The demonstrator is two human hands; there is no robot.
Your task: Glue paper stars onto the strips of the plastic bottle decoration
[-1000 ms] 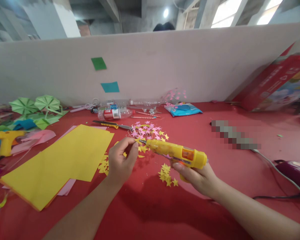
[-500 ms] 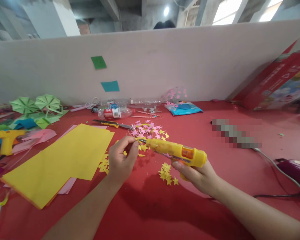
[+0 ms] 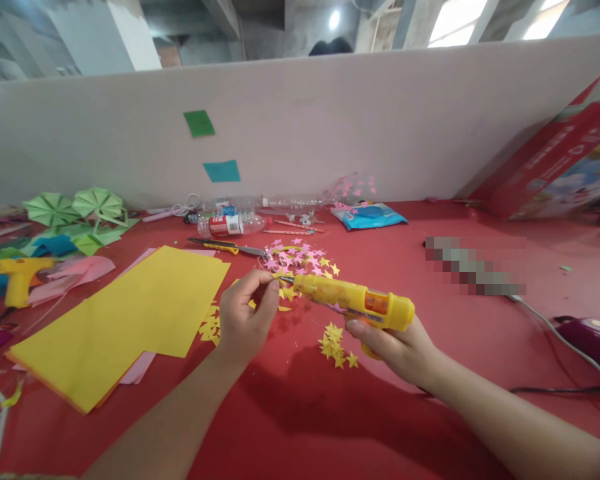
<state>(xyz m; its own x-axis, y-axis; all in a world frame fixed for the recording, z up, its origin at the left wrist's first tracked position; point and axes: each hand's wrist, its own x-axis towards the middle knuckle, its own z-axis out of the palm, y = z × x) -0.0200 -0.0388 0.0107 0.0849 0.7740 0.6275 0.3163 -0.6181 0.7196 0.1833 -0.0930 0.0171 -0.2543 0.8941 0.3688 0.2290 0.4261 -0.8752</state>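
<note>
A yellow hot glue gun (image 3: 333, 291) is gripped by my right hand (image 3: 397, 347), its metal nozzle pointing left. My left hand (image 3: 247, 310) pinches a small yellow paper star (image 3: 277, 275), mostly covered by the fingertips. The nozzle tip is right at those fingertips; whether it touches the star I cannot tell. Behind and below them lies a heap of pink stars (image 3: 303, 257) mixed with yellow ones. A smaller pile of yellow stars (image 3: 332, 343) rests under the glue gun, and more yellow stars (image 3: 209, 325) lie partly behind my left hand.
Yellow paper sheets (image 3: 125, 320) spread at left, near a second yellow glue gun (image 3: 20, 279). A utility knife (image 3: 220, 246), plastic bottles (image 3: 227, 225) and a blue packet (image 3: 373, 215) lie toward the white partition (image 3: 300, 120). At right are a blurred-out strip (image 3: 473, 267) and cables.
Both hands and the glue gun hold almost the same pose, nozzle still at the left fingertips. The whole view has shifted very slightly.
</note>
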